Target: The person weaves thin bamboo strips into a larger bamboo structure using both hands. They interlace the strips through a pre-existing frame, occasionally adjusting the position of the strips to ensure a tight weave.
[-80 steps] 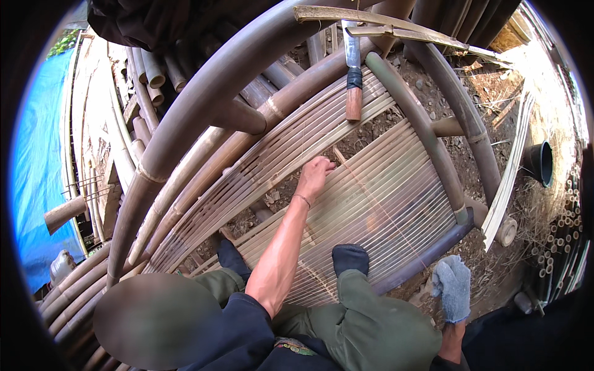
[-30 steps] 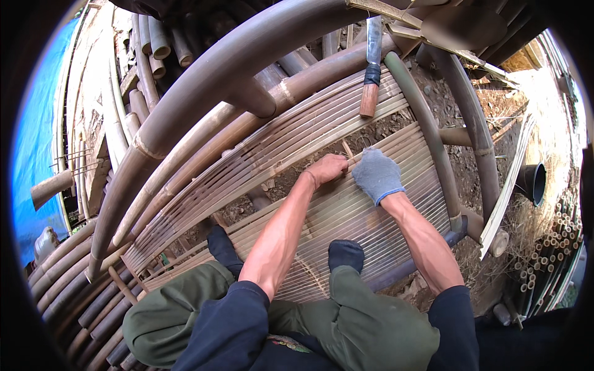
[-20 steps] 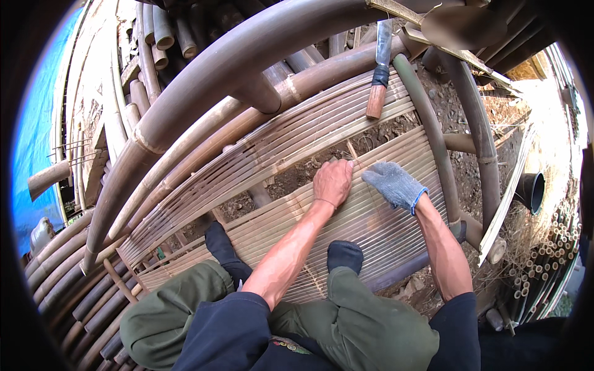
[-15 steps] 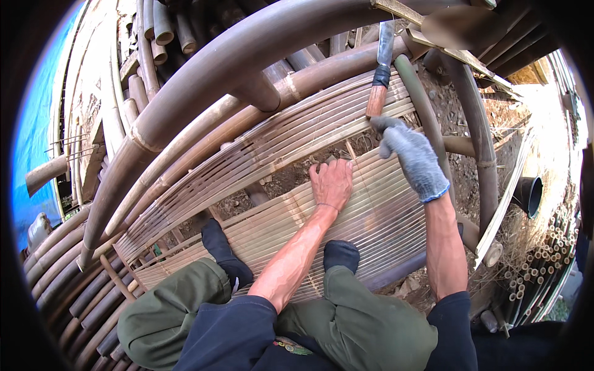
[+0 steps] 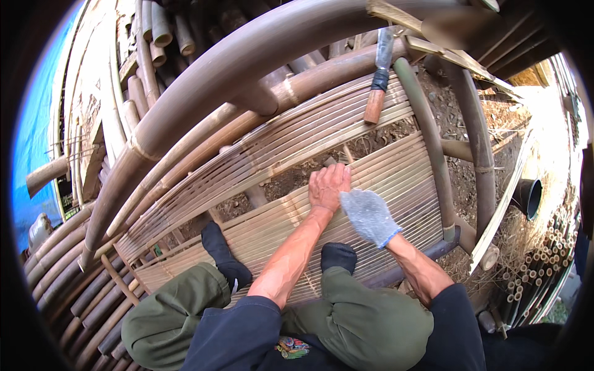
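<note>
My bare left hand (image 5: 330, 187) curls its fingers over the upper edge of a panel of bamboo slats (image 5: 396, 176). My right hand, in a grey-blue knit glove (image 5: 370, 217), is against or just beside the left hand's wrist, above the same slats. Its back faces up and its fingers are hidden. A knife (image 5: 377, 93) with a wooden handle, black wrapping and a broad blade lies farther up, across a second band of slats (image 5: 297, 130). Between the two bands runs a gap showing bare soil. A thin bamboo piece (image 5: 348, 153) pokes up by my left fingertips.
A thick curved bamboo pole (image 5: 204, 80) arches over the far side. My socked feet (image 5: 338, 257) rest on the slats. Cut bamboo (image 5: 532, 260) is stacked at the right, near a black bucket (image 5: 527, 196). More poles (image 5: 93, 309) lie at lower left.
My gloved right hand has moved from beside the knife's handle, down and left to my left hand. The knife stays on the slats. My left hand holds its place.
</note>
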`<control>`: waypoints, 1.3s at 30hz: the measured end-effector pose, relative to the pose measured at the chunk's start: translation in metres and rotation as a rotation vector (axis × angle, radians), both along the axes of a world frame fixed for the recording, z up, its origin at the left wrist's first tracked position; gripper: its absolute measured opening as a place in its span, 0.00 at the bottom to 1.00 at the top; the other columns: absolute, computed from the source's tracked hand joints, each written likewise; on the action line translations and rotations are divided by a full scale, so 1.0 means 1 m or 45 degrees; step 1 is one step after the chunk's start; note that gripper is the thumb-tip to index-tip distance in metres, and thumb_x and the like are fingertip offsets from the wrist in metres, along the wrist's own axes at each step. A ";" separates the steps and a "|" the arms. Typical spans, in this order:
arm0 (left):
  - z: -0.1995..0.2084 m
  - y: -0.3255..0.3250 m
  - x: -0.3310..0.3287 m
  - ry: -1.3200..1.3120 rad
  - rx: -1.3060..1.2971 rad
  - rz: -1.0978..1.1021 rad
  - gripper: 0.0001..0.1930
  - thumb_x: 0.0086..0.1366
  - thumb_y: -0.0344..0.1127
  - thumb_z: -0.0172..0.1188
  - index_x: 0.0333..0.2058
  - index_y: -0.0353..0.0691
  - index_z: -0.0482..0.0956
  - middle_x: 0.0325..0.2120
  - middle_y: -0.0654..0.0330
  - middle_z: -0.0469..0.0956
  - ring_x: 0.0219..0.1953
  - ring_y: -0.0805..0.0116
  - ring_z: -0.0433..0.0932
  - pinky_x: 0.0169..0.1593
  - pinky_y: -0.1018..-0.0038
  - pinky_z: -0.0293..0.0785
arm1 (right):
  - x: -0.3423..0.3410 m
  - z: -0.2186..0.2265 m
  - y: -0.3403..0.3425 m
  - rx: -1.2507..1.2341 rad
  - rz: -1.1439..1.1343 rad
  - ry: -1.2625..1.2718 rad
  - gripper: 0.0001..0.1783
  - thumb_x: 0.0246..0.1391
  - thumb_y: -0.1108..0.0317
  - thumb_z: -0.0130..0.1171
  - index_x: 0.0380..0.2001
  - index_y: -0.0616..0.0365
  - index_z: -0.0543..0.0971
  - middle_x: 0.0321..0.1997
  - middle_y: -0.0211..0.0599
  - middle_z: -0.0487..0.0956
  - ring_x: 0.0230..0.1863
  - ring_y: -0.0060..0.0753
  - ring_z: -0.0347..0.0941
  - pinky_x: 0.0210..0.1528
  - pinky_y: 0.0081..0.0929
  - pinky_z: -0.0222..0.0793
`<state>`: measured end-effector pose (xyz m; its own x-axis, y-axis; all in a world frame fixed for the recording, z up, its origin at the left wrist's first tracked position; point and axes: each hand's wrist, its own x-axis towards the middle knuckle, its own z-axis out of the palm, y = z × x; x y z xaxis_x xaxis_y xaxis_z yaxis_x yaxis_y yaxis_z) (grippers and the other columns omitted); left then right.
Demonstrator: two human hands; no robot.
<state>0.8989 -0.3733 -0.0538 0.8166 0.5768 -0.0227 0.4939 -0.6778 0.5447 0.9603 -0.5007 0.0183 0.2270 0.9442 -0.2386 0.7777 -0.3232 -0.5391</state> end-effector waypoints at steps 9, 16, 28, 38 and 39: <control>-0.001 0.004 -0.001 0.038 0.073 0.027 0.11 0.69 0.45 0.50 0.33 0.47 0.76 0.25 0.59 0.78 0.30 0.57 0.78 0.36 0.60 0.70 | 0.040 -0.034 -0.074 0.085 -0.099 -0.047 0.07 0.54 0.69 0.51 0.34 0.60 0.76 0.29 0.49 0.76 0.33 0.52 0.75 0.35 0.47 0.70; 0.016 0.016 -0.007 -0.074 -0.292 0.008 0.17 0.67 0.39 0.52 0.50 0.36 0.71 0.44 0.47 0.74 0.47 0.49 0.73 0.51 0.58 0.71 | 0.036 -0.070 -0.097 0.072 -0.039 -0.252 0.14 0.55 0.69 0.49 0.43 0.61 0.74 0.36 0.46 0.77 0.39 0.51 0.72 0.41 0.46 0.67; 0.077 0.147 -0.317 0.340 0.328 -0.879 0.17 0.55 0.33 0.58 0.45 0.43 0.74 0.46 0.60 0.72 0.53 0.61 0.70 0.57 0.65 0.69 | 0.041 -0.032 -0.200 0.411 -1.903 0.941 0.11 0.64 0.63 0.49 0.39 0.58 0.76 0.35 0.33 0.77 0.34 0.24 0.73 0.33 0.25 0.66; 0.046 0.192 -0.338 0.076 0.438 -1.336 0.07 0.51 0.38 0.60 0.30 0.46 0.76 0.36 0.66 0.70 0.42 0.65 0.70 0.47 0.71 0.68 | -0.127 0.052 -0.239 -0.776 -1.436 -0.686 0.22 0.57 0.64 0.52 0.53 0.64 0.72 0.48 0.45 0.76 0.48 0.44 0.74 0.53 0.38 0.68; 0.045 0.194 -0.334 0.046 0.470 -1.386 0.08 0.51 0.39 0.60 0.30 0.46 0.76 0.35 0.66 0.69 0.41 0.65 0.69 0.47 0.71 0.68 | -0.138 0.057 -0.189 -0.573 -1.364 -0.604 0.24 0.57 0.64 0.53 0.55 0.64 0.71 0.49 0.46 0.76 0.49 0.46 0.74 0.55 0.39 0.68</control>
